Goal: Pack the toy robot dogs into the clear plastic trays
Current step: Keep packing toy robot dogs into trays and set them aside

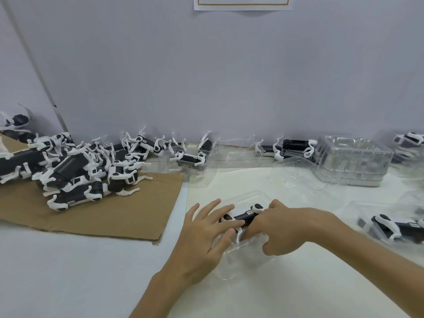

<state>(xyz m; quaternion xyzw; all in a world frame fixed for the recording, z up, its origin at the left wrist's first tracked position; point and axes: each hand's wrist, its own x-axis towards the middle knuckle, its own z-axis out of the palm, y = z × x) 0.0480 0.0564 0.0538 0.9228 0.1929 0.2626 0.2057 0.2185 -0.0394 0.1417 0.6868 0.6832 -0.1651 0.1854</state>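
Left hand lies flat, fingers spread and straight, fingertips resting on one end of a black-and-white toy robot dog. Right hand has curled fingers and grips the other end of the same dog, thumb beside a white hip joint.

The dog lies in a clear plastic tray on the white tabletop, toward the near edge and just right of a cardboard sheet. Cannot tell whether it is fully seated in the moulding.

A pile of loose dogs is heaped on the cardboard toward the left edge, legs tangled. More strays sit along the far edge against the wall. A stack of clear trays stands toward the far right corner. At the right edge, a second dog lies in its own tray.
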